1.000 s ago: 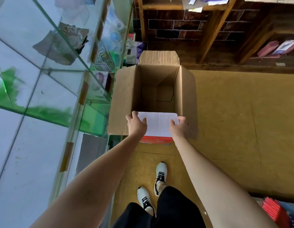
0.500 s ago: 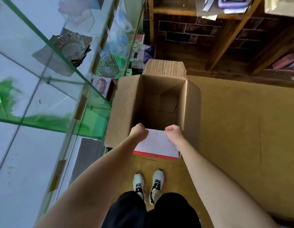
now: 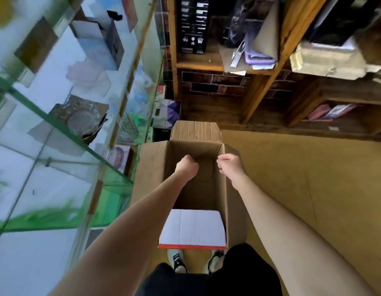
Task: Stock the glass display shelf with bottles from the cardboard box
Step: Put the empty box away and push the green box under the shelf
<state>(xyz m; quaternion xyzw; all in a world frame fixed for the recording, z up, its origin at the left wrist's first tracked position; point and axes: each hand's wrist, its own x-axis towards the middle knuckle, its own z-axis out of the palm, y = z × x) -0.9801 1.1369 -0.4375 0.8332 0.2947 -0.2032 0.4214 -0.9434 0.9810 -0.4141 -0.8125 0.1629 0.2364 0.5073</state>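
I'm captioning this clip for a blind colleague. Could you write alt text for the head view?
Both fists, left hand and right hand, hover over an open cardboard box with no bottles visible inside. A glass display shelf stands to the left.

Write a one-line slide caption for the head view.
Both curled hands, left hand and right hand, reach over the open cardboard box beside the glass display shelf; no bottles visible.

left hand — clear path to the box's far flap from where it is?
Probably yes. The left hand hovers over the open cardboard box, fingers curled, holding nothing; nothing stands between it and the far flap.
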